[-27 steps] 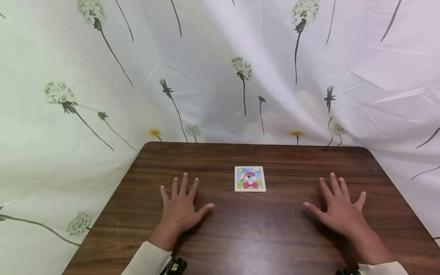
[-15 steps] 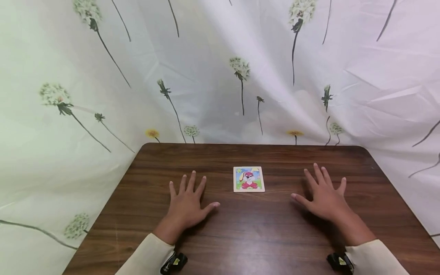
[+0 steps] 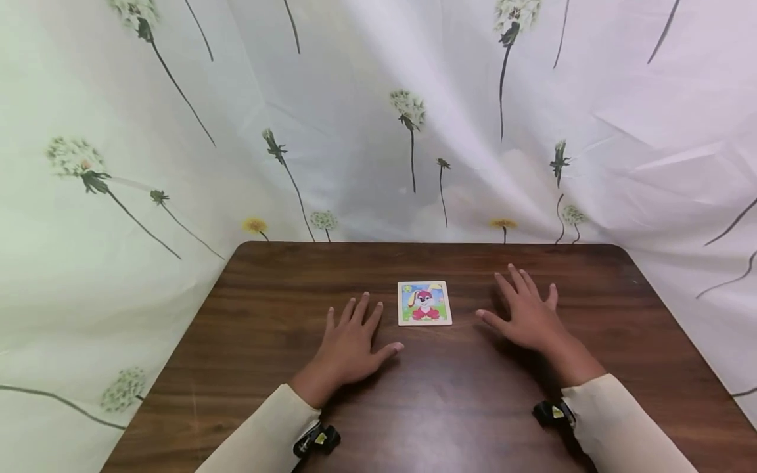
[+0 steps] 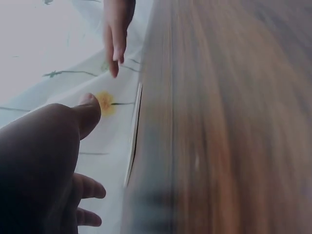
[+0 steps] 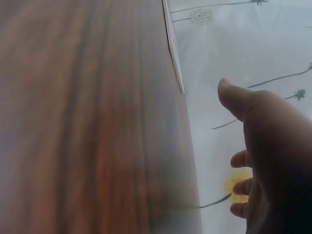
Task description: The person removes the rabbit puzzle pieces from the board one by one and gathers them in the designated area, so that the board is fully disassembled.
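Note:
A square picture board [image 3: 424, 303] with a pink and white cartoon rabbit and a pale border lies flat on the wooden table. Left of it in the head view, my left hand [image 3: 350, 348] is spread, palm down, with nothing held. On its other side, my right hand [image 3: 529, 315] is spread too, holding nothing and apart from the board. Edge-on, the thin board [image 4: 134, 134] shows past the left thumb [image 4: 88, 114] in the left wrist view. The right wrist view catches the board's edge [image 5: 173, 51] beyond the right thumb [image 5: 234, 97].
The dark brown table [image 3: 437, 407] has rounded far corners. Behind it and along its sides hangs a pale cloth [image 3: 349, 131] printed with dandelions. Black straps with small devices [image 3: 316, 439] sit at both wrists, over light sleeves [image 3: 621, 420].
Both hands have moved inward, closer to the picture board, the right hand also farther forward. The board stays on the table; the head view has shifted slightly.

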`<state>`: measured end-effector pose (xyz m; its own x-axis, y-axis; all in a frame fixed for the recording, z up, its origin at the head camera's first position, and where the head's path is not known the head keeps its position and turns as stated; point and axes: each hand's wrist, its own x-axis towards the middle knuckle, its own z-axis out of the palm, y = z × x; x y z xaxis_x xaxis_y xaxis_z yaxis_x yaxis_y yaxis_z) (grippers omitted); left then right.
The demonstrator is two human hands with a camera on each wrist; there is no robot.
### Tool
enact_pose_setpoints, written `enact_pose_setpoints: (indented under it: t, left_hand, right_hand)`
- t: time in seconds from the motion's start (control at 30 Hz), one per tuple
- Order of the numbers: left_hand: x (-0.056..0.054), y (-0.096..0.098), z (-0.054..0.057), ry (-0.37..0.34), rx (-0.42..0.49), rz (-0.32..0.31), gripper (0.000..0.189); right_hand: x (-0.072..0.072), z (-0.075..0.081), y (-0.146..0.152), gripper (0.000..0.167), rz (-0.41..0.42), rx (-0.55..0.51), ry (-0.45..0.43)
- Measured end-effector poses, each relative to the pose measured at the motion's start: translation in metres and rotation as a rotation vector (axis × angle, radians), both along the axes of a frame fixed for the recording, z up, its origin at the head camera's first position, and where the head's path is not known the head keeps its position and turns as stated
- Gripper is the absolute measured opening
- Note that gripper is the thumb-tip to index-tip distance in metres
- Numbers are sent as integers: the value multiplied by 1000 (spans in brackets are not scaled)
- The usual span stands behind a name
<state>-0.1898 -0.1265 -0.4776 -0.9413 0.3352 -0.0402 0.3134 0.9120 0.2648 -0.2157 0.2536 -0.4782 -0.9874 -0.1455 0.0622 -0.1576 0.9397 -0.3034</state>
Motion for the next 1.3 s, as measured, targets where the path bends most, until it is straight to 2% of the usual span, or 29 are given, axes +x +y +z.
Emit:
enact_pose_setpoints:
  t: [0.23, 0.4, 0.6, 0.83, 1.03, 1.3]
  left_hand:
    - [-1, 10, -1, -39, 10, -23, 93]
    - [-1, 17, -3, -42, 15, -64, 90]
    - [-4, 24, -1, -40, 10, -106, 87]
    - [-8, 32, -2, -43, -8, -126, 87]
    - [-15, 38, -6, -45, -40, -105, 88]
    - [-31, 42, -9, -45, -75, 10, 87]
  right_hand:
    - [-17, -1, -10, 97, 35, -56, 13]
    - [-26, -6, -19, 91, 55, -101, 19]
    - [-34, -10, -35, 87, 86, -134, 24]
    - [-40, -11, -52, 82, 132, -173, 25]
    - [-45, -12, -63, 78, 188, -193, 10]
    - [-49, -13, -77, 76, 225, -208, -18]
